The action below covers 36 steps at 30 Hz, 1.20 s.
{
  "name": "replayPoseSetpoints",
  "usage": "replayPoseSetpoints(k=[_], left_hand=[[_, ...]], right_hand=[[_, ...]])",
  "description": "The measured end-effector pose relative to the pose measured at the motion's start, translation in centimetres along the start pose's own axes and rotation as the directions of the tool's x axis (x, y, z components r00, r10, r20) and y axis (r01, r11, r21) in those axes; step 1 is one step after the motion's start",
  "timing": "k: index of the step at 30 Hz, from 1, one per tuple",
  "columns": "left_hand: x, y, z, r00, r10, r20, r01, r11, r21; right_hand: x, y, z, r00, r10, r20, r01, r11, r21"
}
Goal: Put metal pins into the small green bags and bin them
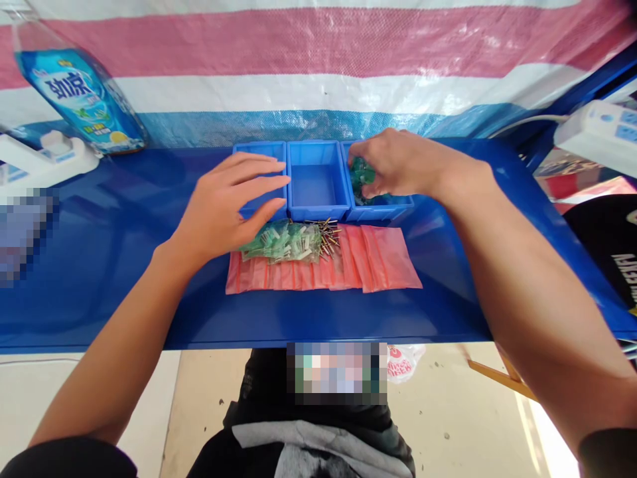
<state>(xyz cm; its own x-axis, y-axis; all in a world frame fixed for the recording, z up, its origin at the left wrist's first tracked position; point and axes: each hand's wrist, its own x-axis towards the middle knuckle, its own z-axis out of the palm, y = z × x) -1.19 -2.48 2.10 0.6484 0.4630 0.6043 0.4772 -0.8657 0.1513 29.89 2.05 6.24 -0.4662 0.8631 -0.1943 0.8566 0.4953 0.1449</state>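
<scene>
Green packet, crumpled and translucent, pinched in right hand fingers; left hand fingers spread, empty.

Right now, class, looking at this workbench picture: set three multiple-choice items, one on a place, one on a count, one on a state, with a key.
1. Where does the right hand reach?
A. into the right bin
B. onto the bottle
C. under the table

2. How many blue bins stand in the row?
A. two
B. three
C. five

3. What is the state of the middle bin?
A. empty
B. full of pins
C. tipped over

Key:
1 A, the fingers grip a green packet inside the right bin.
2 B, the left bin, middle and right bins sit side by side.
3 A, its bare blue floor shows; the metal pins lie on the pink bags, while the left hand rests at the left bin.
</scene>
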Motion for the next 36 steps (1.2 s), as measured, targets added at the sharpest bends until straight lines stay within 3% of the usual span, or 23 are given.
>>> replayPoseSetpoints(k=[1,4,6,8,11,14,16,19,20,21,25,27,29,31,36], left_hand=[[-0.4,0.9,-0.6,0.999,0.018,-0.048,-0.017,1.0,0.014],[-2.7,4.0,-1.7,0.999,-0.053,-0.004,0.054,0.998,0.028],[-4.7,5.8,-1.6,0.995,-0.074,0.062,0.071,0.996,0.055],[-6.3,7.1,-1.4,0.992,-0.114,0.056,0.113,0.993,0.035],[-7.0,7.8,-1.2,0.952,-0.305,-0.033,0.303,0.951,-0.063],[-5.8,7.3,-1.3,0.881,-0.472,-0.032,0.443,0.848,-0.289],[-4.8,6.8,-1.4,0.895,-0.447,0.005,0.418,0.832,-0.365],[-3.8,5.9,-1.1,0.945,-0.327,0.005,0.319,0.918,-0.236],[-3.7,5.6,-1.0,0.955,-0.296,0.001,0.292,0.942,-0.167],[-3.7,5.4,-0.9,0.962,-0.273,-0.002,0.272,0.957,-0.102],[-4.3,4.7,-0.4,0.979,-0.199,-0.045,0.201,0.978,0.051],[-4.3,4.7,-0.2,0.986,-0.155,-0.065,0.158,0.987,0.035],[-4.0,4.7,0.1,0.991,-0.128,-0.046,0.127,0.992,-0.015],[-3.6,4.9,0.5,0.995,-0.1,0.004,0.1,0.994,-0.05],[-3.1,5.6,1.3,0.986,-0.03,0.166,0.041,0.997,-0.061]], right_hand=[[-0.1,0.2,-0.1,1.0,-0.005,-0.018,0.006,1.0,0.015],[-0.6,1.1,-0.8,0.997,-0.027,-0.075,0.03,0.999,0.043],[-1.2,1.5,-1.6,0.993,-0.029,-0.117,0.034,0.999,0.043],[-2.2,1.1,-2.6,0.983,0.004,-0.183,-0.001,1.0,0.014],[-4.2,-1.6,-4.6,0.947,0.035,-0.32,-0.062,0.995,-0.076],[-5.6,-6.5,-5.6,0.918,-0.082,-0.389,0.058,0.996,-0.074],[-5.7,-9.8,-5.2,0.885,-0.251,-0.392,0.236,0.968,-0.086],[-5.2,-12.4,-3.3,0.686,-0.538,-0.489,0.541,0.827,-0.151],[-5.0,-12.7,-2.5,0.652,-0.568,-0.502,0.592,0.795,-0.132],[-4.9,-12.6,-1.7,0.651,-0.564,-0.509,0.617,0.783,-0.078],[-5.2,-10.6,0.7,0.752,-0.335,-0.568,0.557,0.784,0.275],[-5.6,-9.3,1.7,0.712,-0.291,-0.639,0.541,0.808,0.233],[-6.2,-8.0,2.8,0.602,-0.377,-0.704,0.557,0.83,0.032],[-6.9,-7.0,3.9,0.527,-0.451,-0.72,0.577,0.812,-0.086],[-7.9,-6.2,5.7,0.546,-0.451,-0.706,0.601,0.798,-0.045]])
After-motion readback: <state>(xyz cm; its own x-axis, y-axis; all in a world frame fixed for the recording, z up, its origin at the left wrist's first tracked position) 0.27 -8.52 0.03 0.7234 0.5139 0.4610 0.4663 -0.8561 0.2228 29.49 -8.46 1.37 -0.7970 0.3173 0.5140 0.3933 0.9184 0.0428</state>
